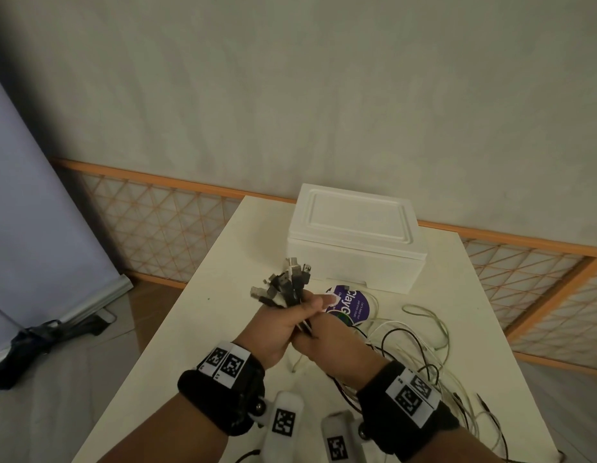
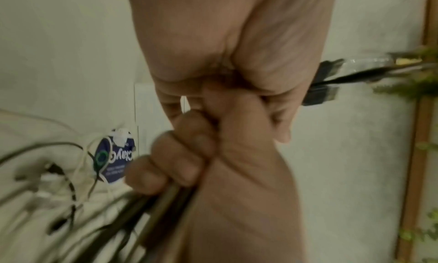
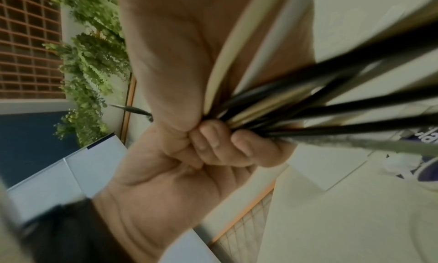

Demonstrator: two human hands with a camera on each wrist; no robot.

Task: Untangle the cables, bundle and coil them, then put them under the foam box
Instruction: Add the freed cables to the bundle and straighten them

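Cables (image 1: 292, 289) bunched in both fists, fingers (image 3: 220, 145) curled tight, plugs fanning above

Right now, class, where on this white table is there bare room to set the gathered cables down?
Bare: the white table left of both hands, up to the white foam box. Crowded: the right side, where loose black and white cables trail past the round purple sticker.

Head view looks down — wrist views close, sharing the cables (image 1: 292, 289).
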